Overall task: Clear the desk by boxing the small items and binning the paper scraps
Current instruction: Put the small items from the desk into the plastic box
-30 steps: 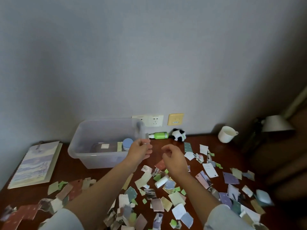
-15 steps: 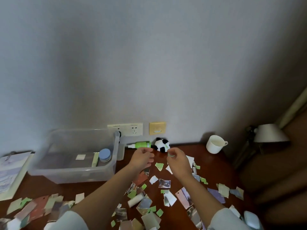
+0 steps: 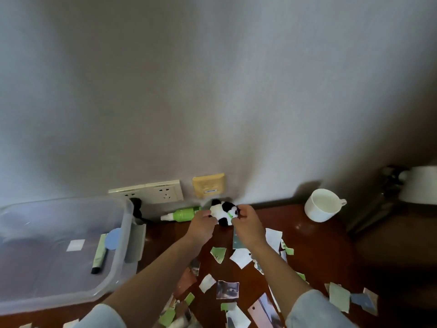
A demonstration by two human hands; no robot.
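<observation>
- The panda plush (image 3: 222,212) sits at the back edge of the desk (image 3: 165,235) against the wall, at 12 o'clock from the wrists. A green bottle (image 3: 183,214) lies just beside it at 9 o'clock.
- The left hand (image 3: 202,224) curls its fingertips on the toy's left flank. The right hand (image 3: 248,227) pinches its right side.
- The toy is probably light, soft and squashy, neither fragile nor slippery, so a gentle pinch round the body should lift it.
- The clear plastic box (image 3: 128,216), at 9 o'clock, holds a blue round lid (image 3: 113,238), a green tube (image 3: 100,253) and a white square (image 3: 75,245).
- Paper scraps (image 3: 218,254) litter the desk toward 6 o'clock; no bin shows.
- The white mug (image 3: 322,208), at 2 o'clock, looks empty.
</observation>
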